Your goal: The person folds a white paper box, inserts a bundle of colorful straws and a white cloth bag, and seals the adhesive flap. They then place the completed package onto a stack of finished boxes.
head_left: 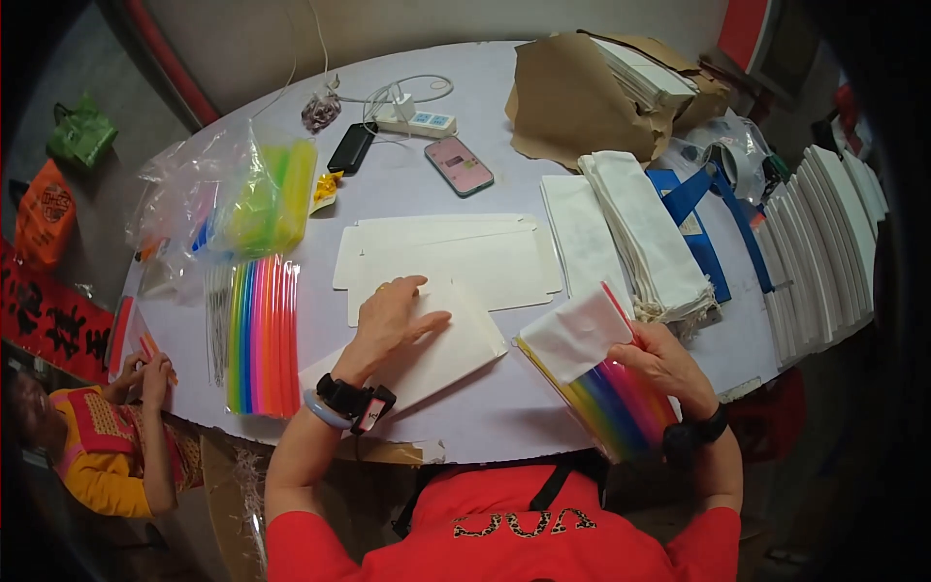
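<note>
My left hand (393, 325) rests with fingers spread on a white folded cardboard box (446, 335), lying slanted near the table's front edge. Beneath and behind it are more flat white cardboard pieces (456, 242). In my right hand (664, 359) is a clear plastic packet of rainbow-coloured strips (621, 407), thumb on top. A white sheet or cloth (577, 335) covers the packet's far end. To the left of my left hand lies a neat row of coloured strips (262, 339), with thin, pale wire-like pieces (217, 330) along its left side.
Folded white cloths (645, 233) and a blue strap (722, 218) lie at the right, before stacked white boards (815, 262). Behind are a phone (459, 165), power strip (417, 121) and brown paper (562, 102). Clear bags (194, 204) lie left; another person (116, 436) sits there.
</note>
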{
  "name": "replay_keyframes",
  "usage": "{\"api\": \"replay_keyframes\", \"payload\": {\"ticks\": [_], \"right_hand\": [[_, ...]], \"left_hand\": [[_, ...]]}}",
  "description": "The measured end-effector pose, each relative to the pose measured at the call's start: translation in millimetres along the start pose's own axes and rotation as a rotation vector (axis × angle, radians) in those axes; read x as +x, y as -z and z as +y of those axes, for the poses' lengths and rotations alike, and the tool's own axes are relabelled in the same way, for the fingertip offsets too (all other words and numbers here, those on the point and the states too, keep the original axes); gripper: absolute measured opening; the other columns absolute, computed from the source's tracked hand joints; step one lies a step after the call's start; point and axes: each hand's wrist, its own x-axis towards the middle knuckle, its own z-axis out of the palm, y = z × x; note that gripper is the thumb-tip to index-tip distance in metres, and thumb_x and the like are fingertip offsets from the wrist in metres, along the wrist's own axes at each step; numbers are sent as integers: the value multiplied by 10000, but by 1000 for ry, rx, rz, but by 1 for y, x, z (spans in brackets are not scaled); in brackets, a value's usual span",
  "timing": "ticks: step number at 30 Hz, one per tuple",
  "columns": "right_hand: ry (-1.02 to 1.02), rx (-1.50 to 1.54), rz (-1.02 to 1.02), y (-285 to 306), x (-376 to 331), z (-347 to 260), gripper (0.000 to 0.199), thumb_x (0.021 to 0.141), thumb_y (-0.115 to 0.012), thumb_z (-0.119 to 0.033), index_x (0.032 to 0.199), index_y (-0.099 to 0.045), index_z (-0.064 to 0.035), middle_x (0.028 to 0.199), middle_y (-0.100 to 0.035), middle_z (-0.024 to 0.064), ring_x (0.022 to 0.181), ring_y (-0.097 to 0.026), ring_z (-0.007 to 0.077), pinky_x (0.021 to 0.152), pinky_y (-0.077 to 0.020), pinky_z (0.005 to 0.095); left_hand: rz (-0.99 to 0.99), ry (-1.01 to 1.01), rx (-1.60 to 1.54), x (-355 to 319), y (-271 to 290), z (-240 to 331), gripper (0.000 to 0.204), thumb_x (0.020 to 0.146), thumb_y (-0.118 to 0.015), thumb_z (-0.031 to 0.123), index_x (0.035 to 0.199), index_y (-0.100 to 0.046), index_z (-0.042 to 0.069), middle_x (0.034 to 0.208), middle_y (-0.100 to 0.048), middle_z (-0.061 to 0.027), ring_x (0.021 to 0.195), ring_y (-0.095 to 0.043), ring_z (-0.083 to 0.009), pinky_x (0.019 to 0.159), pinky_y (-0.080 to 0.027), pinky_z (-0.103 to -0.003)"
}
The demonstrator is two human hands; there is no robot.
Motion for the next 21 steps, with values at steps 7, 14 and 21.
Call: {"api": "replay_keyframes", "payload": {"ticks": [7, 14, 21], "right_hand": [[58, -188, -55, 4, 27, -16, 301, 915, -596, -252, 1032, -603, 25, 747, -614, 75, 701, -532, 131, 677, -460, 283], [119, -314, -171, 16, 39, -36, 361, 907, -611, -321, 1050, -619, 10, 772, -649, 129, 692, -589, 184, 677, -470, 305], [123, -573, -551, 15, 29, -51, 445, 906, -559, -447, 964, -634, -13, 768, -613, 217, 745, -594, 381, 672, -455, 420]], "left_hand": [[-222, 94, -321, -9, -1, 13, 475, 776, -759, 278, 1124, -601, -5, 884, -655, -64, 760, -614, -168, 698, -491, -281], [-390, 111, -840, -41, 31, 51, 305, 840, -712, 170, 1066, -625, -14, 923, -648, -9, 792, -577, -69, 673, -464, -221], [-361, 107, -857, -60, 35, 73, 234, 870, -682, 145, 1043, -637, -6, 918, -654, -20, 820, -582, -80, 727, -474, -241]]}}
